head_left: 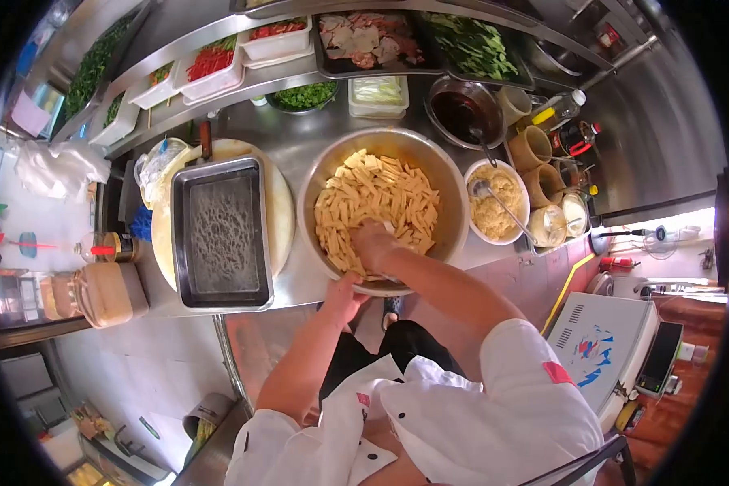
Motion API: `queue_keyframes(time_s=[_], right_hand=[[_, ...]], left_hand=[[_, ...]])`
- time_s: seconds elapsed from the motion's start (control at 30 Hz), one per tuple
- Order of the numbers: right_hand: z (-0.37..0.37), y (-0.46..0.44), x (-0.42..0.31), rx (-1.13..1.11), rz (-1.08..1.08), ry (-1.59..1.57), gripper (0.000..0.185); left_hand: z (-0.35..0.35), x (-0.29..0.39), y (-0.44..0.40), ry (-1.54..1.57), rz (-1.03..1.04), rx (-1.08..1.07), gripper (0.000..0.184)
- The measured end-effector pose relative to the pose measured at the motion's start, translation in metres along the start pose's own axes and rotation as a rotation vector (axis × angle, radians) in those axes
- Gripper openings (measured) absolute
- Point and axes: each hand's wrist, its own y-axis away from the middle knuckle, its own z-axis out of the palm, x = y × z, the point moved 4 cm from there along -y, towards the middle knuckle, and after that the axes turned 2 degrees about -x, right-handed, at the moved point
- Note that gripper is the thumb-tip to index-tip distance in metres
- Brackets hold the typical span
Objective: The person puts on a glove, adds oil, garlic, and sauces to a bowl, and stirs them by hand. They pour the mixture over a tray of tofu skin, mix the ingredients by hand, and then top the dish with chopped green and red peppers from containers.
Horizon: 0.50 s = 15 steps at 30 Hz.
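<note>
A large metal bowl (313, 174) at the counter's front edge is filled with pale yellow cut strips (381, 182), which look coated. My right hand (373, 245) reaches down into the near side of the strips; its fingers are mostly buried, so their grip is hidden. At the bowl's near rim my left hand (346, 297) grips the edge, thumb near the top and fingers underneath. Left of the bowl, a dark rectangular tray (223, 235) with a wet-looking bottom rests on a round cutting board (279, 211).
Right of the bowl stand a white bowl of yellowish paste (496, 212) with a spoon, and a bowl of dark sauce (464, 113) with a ladle. Bottles (559, 109) and jars crowd the right end. Trays of sliced meat (368, 42) and greens (470, 47) line the shelf above.
</note>
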Motion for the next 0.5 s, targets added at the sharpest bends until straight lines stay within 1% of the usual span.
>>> queue_keyframes(time_s=[0.03, 0.07, 0.1, 0.13, 0.17, 0.2, 0.23, 0.27, 0.3, 0.33, 0.37, 0.4, 0.43, 0.47, 0.5], right_hand=[[-0.049, 0.029, -0.006, -0.051, -0.17, 0.207, 0.04], [-0.05, 0.028, 0.004, -0.046, -0.172, 0.199, 0.04], [-0.051, 0.028, 0.021, 0.058, -0.045, -0.019, 0.036], [-0.051, 0.031, 0.033, 0.158, 0.083, -0.237, 0.032], [-0.058, 0.054, 0.027, 0.166, 0.083, -0.246, 0.032], [-0.069, 0.095, 0.006, 0.028, -0.141, 0.098, 0.03], [-0.067, 0.122, -0.009, -0.121, -0.361, 0.441, 0.027], [-0.055, 0.116, -0.013, -0.121, -0.357, 0.43, 0.027], [-0.033, 0.096, -0.018, -0.205, -0.419, 0.391, 0.028], [-0.007, 0.075, -0.018, -0.287, -0.482, 0.351, 0.03], [0.014, 0.039, -0.005, -0.282, -0.478, 0.338, 0.03], [0.026, -0.005, 0.014, -0.26, -0.485, 0.259, 0.031], [0.032, -0.025, 0.025, -0.242, -0.497, 0.186, 0.032], [-0.001, 0.018, 0.022, -0.216, -0.447, 0.275, 0.031], [-0.04, 0.067, 0.017, -0.194, -0.395, 0.366, 0.03]], left_hand=[[-0.005, -0.008, 0.004, 0.003, -0.047, 0.077, 0.042], [-0.012, -0.017, 0.012, 0.005, -0.097, 0.158, 0.044], [-0.014, -0.015, 0.035, -0.009, -0.08, 0.16, 0.039], [-0.021, -0.014, 0.064, -0.016, -0.079, 0.165, 0.039], [-0.025, -0.01, 0.09, 0.058, -0.062, 0.111, 0.033], [-0.022, -0.005, 0.099, 0.126, -0.048, 0.047, 0.027], [-0.019, -0.004, 0.098, 0.112, -0.052, 0.041, 0.027], [-0.015, -0.003, 0.097, -0.01, -0.016, 0.021, 0.023], [-0.01, 0.002, 0.093, -0.133, 0.024, -0.004, 0.02], [0.012, 0.008, 0.088, -0.144, 0.023, -0.007, 0.02], [0.043, 0.015, 0.084, -0.001, 0.007, 0.028, 0.019], [0.061, 0.015, 0.082, 0.143, -0.009, 0.061, 0.02], [0.007, -0.008, 0.06, -0.675, 0.297, -0.099, 0.022], [0.012, -0.019, 0.091, -0.675, 0.302, -0.095, 0.022], [0.03, -0.024, 0.133, -0.241, 0.183, 0.063, 0.022]])
